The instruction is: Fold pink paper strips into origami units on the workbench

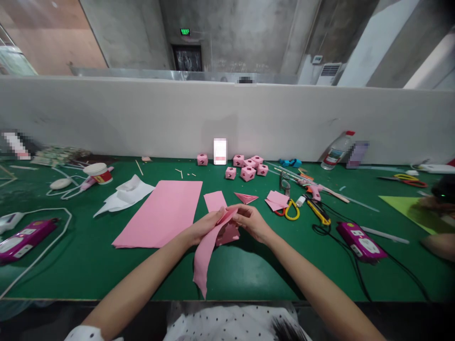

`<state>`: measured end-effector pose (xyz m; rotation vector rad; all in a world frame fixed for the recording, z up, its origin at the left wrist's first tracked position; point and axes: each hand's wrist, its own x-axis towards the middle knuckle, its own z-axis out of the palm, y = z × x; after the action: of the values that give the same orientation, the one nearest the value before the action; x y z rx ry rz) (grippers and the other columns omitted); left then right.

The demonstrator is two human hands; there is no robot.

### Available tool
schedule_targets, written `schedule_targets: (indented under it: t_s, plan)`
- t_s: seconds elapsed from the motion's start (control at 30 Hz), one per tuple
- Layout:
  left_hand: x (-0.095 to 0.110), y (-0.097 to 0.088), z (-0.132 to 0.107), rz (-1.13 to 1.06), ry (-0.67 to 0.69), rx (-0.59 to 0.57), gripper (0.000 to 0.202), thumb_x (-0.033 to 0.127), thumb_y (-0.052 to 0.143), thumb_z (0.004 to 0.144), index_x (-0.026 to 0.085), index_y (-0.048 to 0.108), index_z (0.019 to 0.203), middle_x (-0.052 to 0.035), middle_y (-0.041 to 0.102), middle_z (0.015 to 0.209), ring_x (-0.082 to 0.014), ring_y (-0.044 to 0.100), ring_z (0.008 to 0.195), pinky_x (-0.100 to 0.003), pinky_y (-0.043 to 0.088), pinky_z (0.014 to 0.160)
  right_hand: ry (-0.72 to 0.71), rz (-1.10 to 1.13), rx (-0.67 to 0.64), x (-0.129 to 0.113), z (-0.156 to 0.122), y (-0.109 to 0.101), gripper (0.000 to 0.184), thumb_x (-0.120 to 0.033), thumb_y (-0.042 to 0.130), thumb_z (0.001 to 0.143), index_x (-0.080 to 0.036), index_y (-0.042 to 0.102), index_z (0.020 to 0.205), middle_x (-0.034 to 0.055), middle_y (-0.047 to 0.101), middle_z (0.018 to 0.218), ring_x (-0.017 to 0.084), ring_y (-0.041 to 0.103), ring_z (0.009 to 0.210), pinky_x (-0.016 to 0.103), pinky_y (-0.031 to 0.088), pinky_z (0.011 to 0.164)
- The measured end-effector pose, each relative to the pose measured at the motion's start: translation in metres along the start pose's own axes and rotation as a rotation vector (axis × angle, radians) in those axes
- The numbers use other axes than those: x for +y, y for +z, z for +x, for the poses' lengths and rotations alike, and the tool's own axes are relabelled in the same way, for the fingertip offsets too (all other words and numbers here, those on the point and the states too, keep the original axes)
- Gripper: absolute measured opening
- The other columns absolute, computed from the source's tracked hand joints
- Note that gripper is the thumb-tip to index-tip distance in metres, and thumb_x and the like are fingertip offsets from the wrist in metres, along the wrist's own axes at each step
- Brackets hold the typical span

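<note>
Both hands meet over the middle of the table around a strip of pink paper [206,255]. My left hand [208,225] grips the strip from the left; its long end hangs down towards the table's front edge. Fingers of my right hand [251,220] pinch the strip's upper end, where it looks folded. A flat pink paper piece [214,200] lies just behind my hands, partly covered by them. To the left is a stack of large pink sheets [163,213]. A small folded pink triangle [246,197] and several pink squares [277,200] lie to the right.
Several folded pink cubes [248,173] stand near a propped phone [220,151]. On the right are scissors [292,210], a yellow cutter [319,210], a glue gun [314,188] and a purple power unit [360,241] with cables. Another person's hand [439,244] is at far right.
</note>
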<state>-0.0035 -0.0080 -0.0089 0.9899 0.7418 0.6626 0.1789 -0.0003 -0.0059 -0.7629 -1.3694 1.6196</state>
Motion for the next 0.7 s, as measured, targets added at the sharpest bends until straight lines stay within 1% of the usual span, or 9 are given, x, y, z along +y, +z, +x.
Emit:
schedule_targets:
  t_s: [0.13, 0.23, 0.3, 0.4, 0.47, 0.53, 0.6, 0.63, 0.7]
  plan:
    - [-0.002, 0.001, 0.002, 0.031, -0.015, -0.073, 0.068, 0.076, 0.042, 0.077, 0.015, 0.064, 0.098, 0.0079, 0.035, 0.048, -0.0061, 0.034, 0.036, -0.022, 0.039, 0.044, -0.03, -0.096, 0.038, 0.004, 0.003, 0.0, 0.038, -0.047, 0.073, 0.072, -0.017, 0.071, 0.094, -0.0009, 0.06, 0.065, 0.009, 0.047, 0.054, 0.021, 0.036, 0.05]
    - [-0.003, 0.001, 0.005, 0.007, -0.052, -0.123, 0.07, 0.079, 0.037, 0.077, 0.017, 0.063, 0.097, 0.0076, 0.038, 0.048, -0.0059, 0.034, 0.035, -0.023, 0.042, 0.045, -0.048, -0.103, 0.076, 0.007, 0.005, -0.001, 0.034, -0.048, 0.072, 0.073, -0.017, 0.069, 0.085, -0.0026, 0.056, 0.061, 0.009, 0.044, 0.051, 0.021, 0.034, 0.048]
    - [-0.003, 0.002, 0.006, 0.003, -0.05, -0.123, 0.07, 0.079, 0.037, 0.077, 0.016, 0.064, 0.092, 0.0058, 0.042, 0.048, -0.0069, 0.037, 0.035, -0.023, 0.041, 0.044, -0.053, -0.092, 0.102, 0.007, 0.005, -0.002, 0.033, -0.047, 0.072, 0.073, -0.017, 0.068, 0.085, -0.0023, 0.056, 0.062, 0.009, 0.045, 0.052, 0.022, 0.034, 0.049]
    - [-0.001, 0.004, 0.005, 0.123, 0.005, -0.032, 0.063, 0.074, 0.045, 0.078, 0.015, 0.065, 0.085, 0.0043, 0.044, 0.046, -0.0086, 0.04, 0.036, -0.023, 0.039, 0.041, -0.06, -0.058, 0.119, 0.006, 0.004, -0.002, 0.032, -0.045, 0.071, 0.074, -0.018, 0.068, 0.09, -0.0009, 0.059, 0.068, 0.009, 0.047, 0.054, 0.021, 0.036, 0.05]
    - [0.002, 0.005, 0.004, 0.243, 0.11, 0.069, 0.053, 0.065, 0.053, 0.079, 0.015, 0.067, 0.091, 0.0034, 0.049, 0.048, -0.0096, 0.044, 0.039, -0.022, 0.038, 0.041, -0.049, -0.027, 0.124, 0.005, 0.004, -0.002, 0.032, -0.044, 0.071, 0.075, -0.018, 0.068, 0.094, 0.0004, 0.06, 0.073, 0.009, 0.049, 0.057, 0.021, 0.039, 0.051]
    - [0.005, 0.005, 0.003, 0.328, 0.227, 0.174, 0.046, 0.057, 0.059, 0.08, 0.015, 0.068, 0.098, -0.0004, 0.06, 0.06, -0.0115, 0.053, 0.049, -0.022, 0.042, 0.048, -0.023, -0.003, 0.127, 0.006, 0.005, -0.003, 0.033, -0.044, 0.071, 0.074, -0.019, 0.067, 0.096, 0.0009, 0.06, 0.076, 0.01, 0.052, 0.061, 0.021, 0.043, 0.052]
    - [0.006, 0.002, 0.004, 0.395, 0.307, 0.27, 0.044, 0.052, 0.064, 0.079, 0.014, 0.069, 0.099, -0.0055, 0.07, 0.079, -0.0151, 0.061, 0.065, -0.024, 0.046, 0.058, -0.007, 0.004, 0.152, 0.008, 0.007, -0.004, 0.032, -0.045, 0.07, 0.074, -0.02, 0.067, 0.094, 0.0001, 0.058, 0.074, 0.011, 0.052, 0.061, 0.022, 0.045, 0.053]
    - [0.006, 0.0, 0.005, 0.425, 0.328, 0.307, 0.043, 0.051, 0.065, 0.078, 0.013, 0.07, 0.099, -0.0074, 0.071, 0.087, -0.0174, 0.063, 0.072, -0.025, 0.047, 0.063, -0.005, -0.002, 0.175, 0.01, 0.008, -0.005, 0.031, -0.047, 0.069, 0.075, -0.02, 0.068, 0.09, -0.0004, 0.057, 0.073, 0.01, 0.052, 0.06, 0.021, 0.045, 0.052]
    - [0.005, -0.003, 0.007, 0.447, 0.344, 0.332, 0.045, 0.051, 0.064, 0.078, 0.011, 0.071, 0.099, -0.009, 0.072, 0.092, -0.0203, 0.064, 0.076, -0.027, 0.048, 0.066, -0.011, -0.025, 0.229, 0.014, 0.011, -0.008, 0.031, -0.049, 0.069, 0.075, -0.019, 0.067, 0.082, -0.001, 0.055, 0.07, 0.01, 0.051, 0.059, 0.021, 0.044, 0.051]
